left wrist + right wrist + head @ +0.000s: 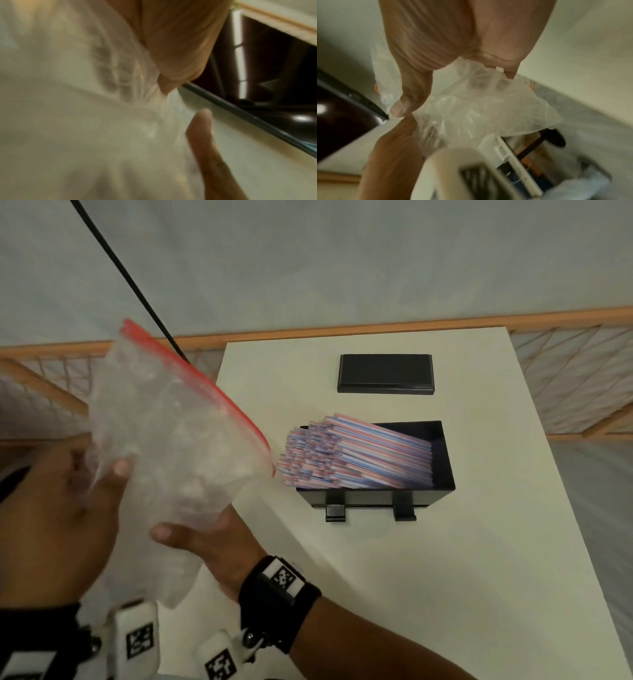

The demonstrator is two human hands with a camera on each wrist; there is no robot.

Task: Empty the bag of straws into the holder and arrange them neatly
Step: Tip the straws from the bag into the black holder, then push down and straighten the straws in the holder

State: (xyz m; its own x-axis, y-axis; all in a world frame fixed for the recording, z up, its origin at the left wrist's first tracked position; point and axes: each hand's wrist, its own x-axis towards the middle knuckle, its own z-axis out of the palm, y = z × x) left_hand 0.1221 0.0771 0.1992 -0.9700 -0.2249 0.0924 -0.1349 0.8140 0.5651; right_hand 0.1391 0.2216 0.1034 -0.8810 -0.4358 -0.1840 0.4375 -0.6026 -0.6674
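Head view: the black holder (442, 460) sits at the middle of the white tabletop (445, 577), with bare surface between it and the right and near edges. The black lid (386, 374) lies flat behind it, near the far edge. The straws (356, 457) lie slanted in the holder, their left ends jutting over its left wall. The clear bag (164, 440), seemingly emptied, is held up over the tabletop's left edge, its red zip mouth just beside the straw ends. The left hand (68, 508) grips the bag's crumpled bottom from the left, thumb pressed on the plastic. The right hand (209, 539) cups and grips it from below, thumb on top.
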